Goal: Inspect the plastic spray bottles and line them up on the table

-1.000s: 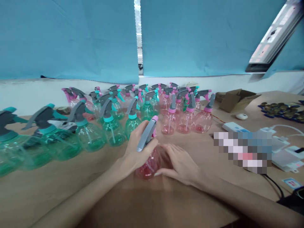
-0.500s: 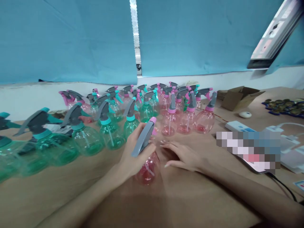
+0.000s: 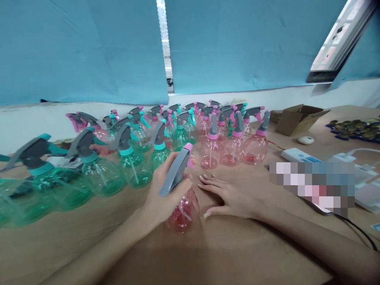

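Observation:
My left hand [image 3: 162, 194] is wrapped round the neck of a pink spray bottle [image 3: 182, 215] with a grey and pink spray head. This bottle stands upright on the brown table [image 3: 237, 253]. Just right of it, my right hand [image 3: 230, 196] lies palm down with its fingers spread, holding nothing. A row of green spray bottles [image 3: 103, 176] reaches from the left edge to my left hand. Beyond my hands stand several pink bottles [image 3: 210, 152], with more pink and green ones behind them.
An open cardboard box [image 3: 299, 118] and a white mouse [image 3: 306, 140] are at the back right. Nearer are a white power strip [image 3: 299, 155], a blurred-out flat object with a black cable, and clear plastic items. Round metallic pieces [image 3: 356, 128] lie far right.
The view has shifted slightly, so the bottles on the left appear further left. My right hand's fingers look flatter and more spread. My left hand keeps its hold on the pink bottle.

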`<action>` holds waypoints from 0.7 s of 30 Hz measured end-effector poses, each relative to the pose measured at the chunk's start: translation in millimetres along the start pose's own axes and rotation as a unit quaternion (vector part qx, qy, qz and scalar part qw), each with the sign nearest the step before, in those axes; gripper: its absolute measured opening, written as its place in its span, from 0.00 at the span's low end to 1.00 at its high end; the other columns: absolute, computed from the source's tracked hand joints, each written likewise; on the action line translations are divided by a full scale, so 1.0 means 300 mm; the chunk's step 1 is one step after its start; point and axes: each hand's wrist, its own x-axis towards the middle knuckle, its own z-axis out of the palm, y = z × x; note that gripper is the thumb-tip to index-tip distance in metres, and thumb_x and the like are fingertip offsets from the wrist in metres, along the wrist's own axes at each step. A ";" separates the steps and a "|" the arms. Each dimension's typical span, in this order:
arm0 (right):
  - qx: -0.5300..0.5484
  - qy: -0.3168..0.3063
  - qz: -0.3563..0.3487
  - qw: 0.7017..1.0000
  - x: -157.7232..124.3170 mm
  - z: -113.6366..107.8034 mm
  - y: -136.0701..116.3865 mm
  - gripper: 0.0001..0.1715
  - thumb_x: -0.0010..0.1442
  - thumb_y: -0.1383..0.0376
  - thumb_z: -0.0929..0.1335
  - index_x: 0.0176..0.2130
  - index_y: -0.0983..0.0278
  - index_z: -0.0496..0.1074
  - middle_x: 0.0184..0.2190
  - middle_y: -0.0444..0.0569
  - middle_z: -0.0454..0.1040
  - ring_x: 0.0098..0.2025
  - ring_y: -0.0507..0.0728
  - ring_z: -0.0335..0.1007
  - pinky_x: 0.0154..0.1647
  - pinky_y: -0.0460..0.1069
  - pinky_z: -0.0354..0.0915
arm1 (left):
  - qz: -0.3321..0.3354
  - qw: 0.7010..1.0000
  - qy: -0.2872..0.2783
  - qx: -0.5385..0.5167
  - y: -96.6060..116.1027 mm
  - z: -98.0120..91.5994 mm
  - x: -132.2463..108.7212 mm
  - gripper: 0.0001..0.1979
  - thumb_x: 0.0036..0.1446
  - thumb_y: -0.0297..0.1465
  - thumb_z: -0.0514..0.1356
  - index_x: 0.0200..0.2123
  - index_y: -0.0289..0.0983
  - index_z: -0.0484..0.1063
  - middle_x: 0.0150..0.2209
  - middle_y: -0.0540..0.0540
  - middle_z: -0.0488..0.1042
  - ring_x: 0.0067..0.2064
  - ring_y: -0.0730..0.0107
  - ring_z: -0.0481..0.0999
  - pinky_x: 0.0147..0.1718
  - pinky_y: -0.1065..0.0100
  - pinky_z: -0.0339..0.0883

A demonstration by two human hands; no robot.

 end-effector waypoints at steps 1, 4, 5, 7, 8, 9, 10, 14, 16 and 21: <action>-0.001 -0.003 0.000 1.000 0.000 0.000 0.003 0.47 0.53 0.41 0.66 0.63 0.60 0.54 0.66 0.52 0.47 0.67 0.62 0.42 0.65 0.62 0.46 | 0.002 1.000 0.004 0.003 -0.001 0.001 0.000 0.08 0.52 0.27 0.55 0.37 0.41 0.64 0.26 0.54 0.66 0.26 0.73 0.67 0.27 0.69 0.62; -0.004 -0.006 -0.003 1.000 -0.001 0.002 0.010 0.49 0.53 0.40 0.65 0.64 0.61 0.53 0.66 0.53 0.47 0.67 0.62 0.41 0.65 0.62 0.45 | 0.003 1.000 0.006 0.006 0.000 0.005 0.000 0.07 0.52 0.27 0.56 0.37 0.41 0.65 0.27 0.54 0.67 0.26 0.73 0.67 0.26 0.70 0.62; -0.005 -0.006 -0.003 1.000 -0.001 0.003 0.011 0.49 0.52 0.40 0.66 0.64 0.62 0.54 0.66 0.53 0.48 0.67 0.62 0.41 0.65 0.62 0.45 | 0.002 1.000 0.008 0.009 0.001 0.007 0.000 0.07 0.52 0.27 0.57 0.37 0.40 0.65 0.26 0.54 0.67 0.26 0.74 0.67 0.25 0.71 0.62; -0.010 -0.007 -0.002 1.000 -0.001 0.003 0.011 0.50 0.52 0.40 0.66 0.64 0.63 0.53 0.66 0.54 0.48 0.67 0.62 0.41 0.65 0.61 0.45 | 0.002 1.000 0.010 0.016 0.003 0.011 0.001 0.09 0.52 0.27 0.57 0.38 0.40 0.65 0.26 0.55 0.67 0.26 0.74 0.68 0.25 0.71 0.62; -0.013 -0.009 0.000 1.000 -0.001 0.002 0.011 0.50 0.52 0.40 0.65 0.64 0.64 0.53 0.66 0.55 0.48 0.67 0.62 0.41 0.65 0.61 0.45 | 0.003 1.000 0.011 0.018 0.005 0.013 0.002 0.10 0.52 0.27 0.58 0.39 0.40 0.66 0.26 0.55 0.67 0.26 0.74 0.68 0.26 0.71 0.63; -0.016 -0.012 0.000 1.000 -0.001 0.002 0.011 0.51 0.52 0.40 0.65 0.64 0.64 0.53 0.66 0.55 0.48 0.67 0.62 0.41 0.65 0.61 0.44 | 0.007 1.000 0.010 0.017 0.006 0.015 0.002 0.10 0.52 0.26 0.58 0.39 0.40 0.66 0.26 0.55 0.68 0.27 0.74 0.69 0.27 0.71 0.64; -0.018 -0.013 0.000 1.000 -0.001 0.002 0.012 0.51 0.52 0.40 0.65 0.64 0.64 0.52 0.66 0.55 0.48 0.67 0.61 0.41 0.65 0.61 0.44 | 0.010 1.000 0.007 0.013 0.007 0.016 0.002 0.11 0.52 0.27 0.58 0.40 0.40 0.66 0.27 0.54 0.68 0.27 0.74 0.70 0.28 0.71 0.65; -0.013 -0.011 -0.005 1.000 -0.002 0.005 0.019 0.51 0.52 0.40 0.66 0.65 0.61 0.50 0.66 0.54 0.48 0.67 0.62 0.41 0.65 0.62 0.45 | 0.004 1.000 0.000 0.003 0.002 0.020 0.003 0.11 0.52 0.28 0.58 0.41 0.39 0.66 0.28 0.52 0.71 0.32 0.70 0.73 0.33 0.68 0.69; -0.009 -0.010 -0.006 1.000 -0.003 0.007 0.023 0.52 0.51 0.40 0.66 0.65 0.60 0.50 0.66 0.54 0.48 0.67 0.62 0.41 0.64 0.62 0.45 | -0.003 1.000 0.004 0.001 -0.005 0.020 0.001 0.12 0.52 0.28 0.59 0.42 0.40 0.66 0.29 0.52 0.71 0.31 0.71 0.73 0.31 0.69 0.69; -0.002 0.001 -0.007 1.000 -0.007 0.011 0.026 0.51 0.51 0.41 0.67 0.64 0.59 0.51 0.66 0.53 0.47 0.67 0.63 0.42 0.64 0.63 0.46 | 0.003 1.000 0.020 0.006 -0.017 0.025 -0.002 0.12 0.50 0.28 0.60 0.41 0.40 0.68 0.26 0.54 0.70 0.26 0.74 0.71 0.26 0.72 0.67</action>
